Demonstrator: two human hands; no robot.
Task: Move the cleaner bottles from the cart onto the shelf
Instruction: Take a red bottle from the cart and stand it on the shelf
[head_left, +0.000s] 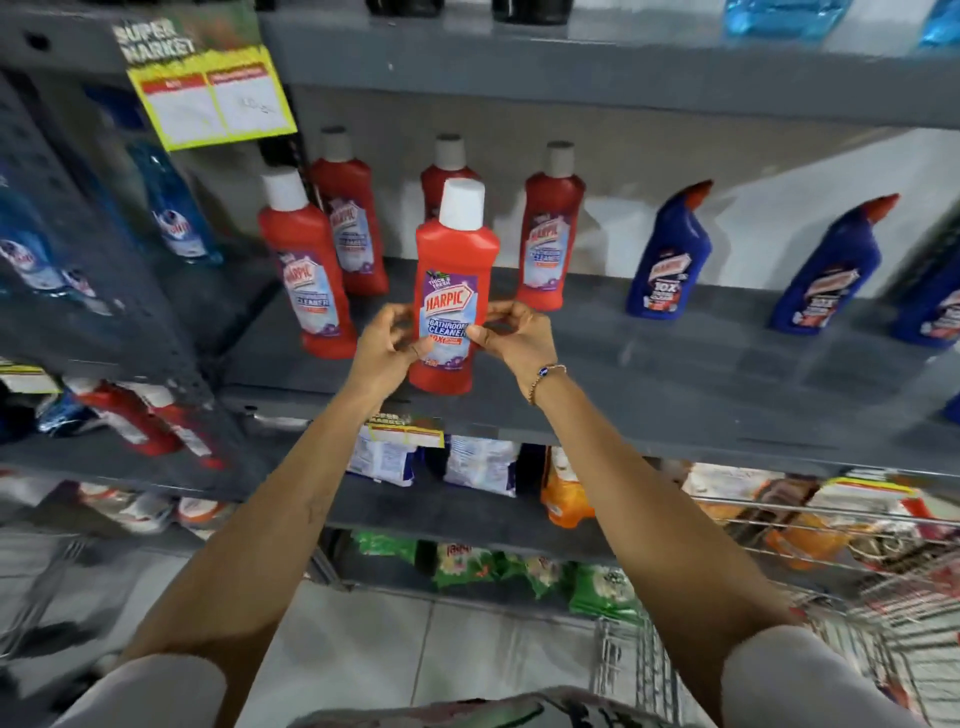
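Supermarket aisle: grey metal shelving (675, 384) stocked with cleaner bottles (550, 228), "SUPER MARKET" price tag (208, 93), wire cart (831, 571).

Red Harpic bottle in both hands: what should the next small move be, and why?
Probably let go and draw both hands back. The red Harpic bottle stands upright at the front of the shelf, label outward, its base apparently on the board. The left hand and right hand pinch its sides only lightly.
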